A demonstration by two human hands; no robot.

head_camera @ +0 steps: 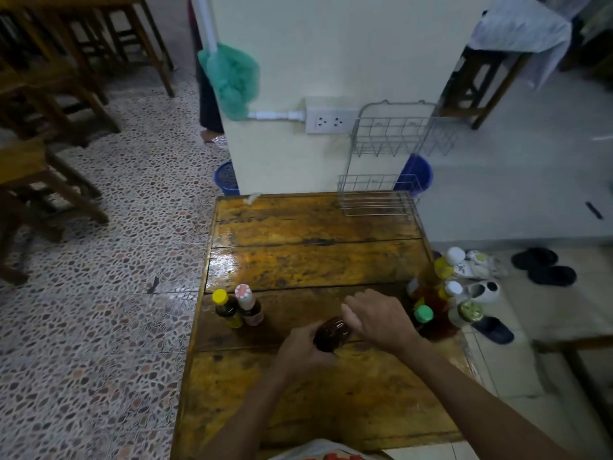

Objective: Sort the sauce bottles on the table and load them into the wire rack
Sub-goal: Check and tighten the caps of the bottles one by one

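My left hand (303, 351) grips a dark brown sauce bottle (332, 334) tilted over the middle of the wooden table (315, 260). My right hand (381, 318) rests at the bottle's top end, fingers curled; the cap is hidden. Two upright bottles stand at the left edge: one with a yellow cap (226, 308), one with a red-and-white cap (248, 305). A cluster of several bottles (438, 300) with white, green and gold caps stands at the right edge. The two-tier wire rack (381, 197) stands empty at the far right corner.
A cream wall with a power socket (328, 120) rises behind the table. Blue buckets (416, 175) sit on the floor behind the rack. Wooden stools (49, 94) fill the left side. Slippers (544, 265) lie on the floor to the right.
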